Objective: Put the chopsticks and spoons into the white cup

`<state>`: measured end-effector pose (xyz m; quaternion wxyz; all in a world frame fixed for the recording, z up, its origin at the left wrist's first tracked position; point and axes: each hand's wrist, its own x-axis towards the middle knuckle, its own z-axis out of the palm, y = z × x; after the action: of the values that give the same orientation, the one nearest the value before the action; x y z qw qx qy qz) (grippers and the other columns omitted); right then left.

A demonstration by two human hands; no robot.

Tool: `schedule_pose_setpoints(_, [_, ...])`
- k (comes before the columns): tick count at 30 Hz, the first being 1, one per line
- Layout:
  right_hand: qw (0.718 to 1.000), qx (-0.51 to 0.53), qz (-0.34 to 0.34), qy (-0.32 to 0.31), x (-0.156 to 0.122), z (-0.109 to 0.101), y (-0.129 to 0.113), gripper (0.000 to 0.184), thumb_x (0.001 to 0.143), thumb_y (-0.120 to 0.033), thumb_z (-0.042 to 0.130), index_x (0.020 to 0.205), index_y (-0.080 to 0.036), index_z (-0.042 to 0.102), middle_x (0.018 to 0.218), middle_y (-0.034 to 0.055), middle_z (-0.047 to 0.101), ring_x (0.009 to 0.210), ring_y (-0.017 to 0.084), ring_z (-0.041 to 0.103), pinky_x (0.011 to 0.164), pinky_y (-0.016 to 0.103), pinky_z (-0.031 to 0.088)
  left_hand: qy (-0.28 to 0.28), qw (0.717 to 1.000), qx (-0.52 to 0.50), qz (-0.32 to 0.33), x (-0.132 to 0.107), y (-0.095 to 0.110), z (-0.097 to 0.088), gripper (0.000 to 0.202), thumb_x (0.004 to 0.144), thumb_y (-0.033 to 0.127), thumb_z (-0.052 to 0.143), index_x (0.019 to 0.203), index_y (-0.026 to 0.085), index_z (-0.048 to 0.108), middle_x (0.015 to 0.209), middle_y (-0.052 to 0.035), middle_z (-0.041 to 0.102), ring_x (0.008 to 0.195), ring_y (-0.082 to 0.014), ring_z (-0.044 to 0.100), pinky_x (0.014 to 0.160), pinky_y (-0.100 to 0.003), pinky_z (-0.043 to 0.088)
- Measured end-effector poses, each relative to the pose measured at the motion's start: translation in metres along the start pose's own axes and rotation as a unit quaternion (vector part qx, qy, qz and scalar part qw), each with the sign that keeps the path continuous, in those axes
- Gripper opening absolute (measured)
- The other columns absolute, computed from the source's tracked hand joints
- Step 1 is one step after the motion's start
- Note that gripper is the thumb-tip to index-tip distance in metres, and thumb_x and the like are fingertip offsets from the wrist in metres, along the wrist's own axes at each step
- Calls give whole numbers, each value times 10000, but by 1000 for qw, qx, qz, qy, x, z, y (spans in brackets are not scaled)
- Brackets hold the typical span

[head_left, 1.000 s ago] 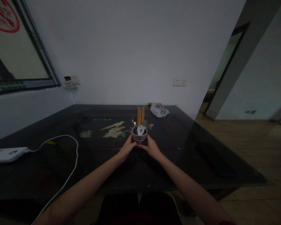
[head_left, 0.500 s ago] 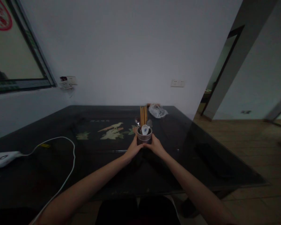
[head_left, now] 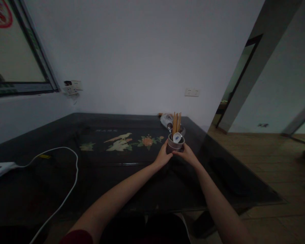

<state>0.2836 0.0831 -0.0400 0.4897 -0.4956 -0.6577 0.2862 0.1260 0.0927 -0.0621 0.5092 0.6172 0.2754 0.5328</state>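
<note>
A grey-brown utensil holder [head_left: 175,145] is gripped between both hands, over the right half of the dark table [head_left: 132,189]. My left hand [head_left: 164,155] wraps its left side and my right hand [head_left: 189,154] its right side, thumbs toward me. Several wooden chopsticks [head_left: 176,123] stand up in it. A white spoon with a blue mark [head_left: 177,137] leans at the front, and a metal spoon [head_left: 170,127] sticks out on the left. Another shiny utensil [head_left: 182,130] shows at the right. Whether the holder's base touches the table, I cannot tell.
A crumpled clear plastic bag [head_left: 166,120] lies at the table's back, partly behind the chopsticks. On the left, a white device [head_left: 1,170] trails a white cable [head_left: 77,166] over the near edge. A dark flat object [head_left: 228,176] lies on the right. Flower and bird pictures [head_left: 146,141] decorate the tabletop.
Both hands have carried the utensil holder to the right, from the table's middle. The flower picture it partly covered now shows, and the chopsticks now overlap the plastic bag.
</note>
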Motion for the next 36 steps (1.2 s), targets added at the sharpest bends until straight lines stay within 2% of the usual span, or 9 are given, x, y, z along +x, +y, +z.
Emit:
schedule_pose_setpoints(5, [998, -53, 17, 21, 1, -16, 2, 608, 564, -277, 804, 1097, -119, 558, 1084, 146, 654, 959, 262, 633, 854, 406, 497, -13, 1000, -1, 17, 7, -2, 19, 847, 645, 50, 603, 1420, 167, 284, 1453, -117, 370, 1332, -268, 353, 1131, -434, 240])
schedule_pose_setpoints(11, [996, -87, 26, 20, 1, -27, 7, 576, 547, -261, 811, 1059, -118, 590, 1056, 134, 666, 972, 267, 626, 856, 403, 489, 18, 1000, 15, -2, 6, -9, 31, 809, 659, 69, 631, 1402, 169, 328, 1438, -117, 395, 1338, -271, 344, 1140, -434, 219])
schedule_pose_setpoints(26, [998, -8, 62, -11, -2, -29, 12, 628, 532, -224, 818, 1098, -118, 569, 1112, 145, 656, 1004, 273, 629, 911, 443, 482, -15, 1000, 3, -13, 5, -10, 27, 785, 638, 38, 599, 1376, 159, 361, 1416, -120, 423, 1307, -260, 391, 1118, -429, 274])
schedule_pose_setpoints(36, [996, 63, 67, -20, -2, -25, 19, 686, 508, -181, 819, 1131, -137, 535, 1158, 139, 639, 1053, 269, 618, 941, 441, 480, 1, 1000, 2, -19, 8, -21, 23, 760, 619, 32, 605, 1340, 150, 397, 1376, -140, 463, 1289, -272, 411, 1121, -440, 258])
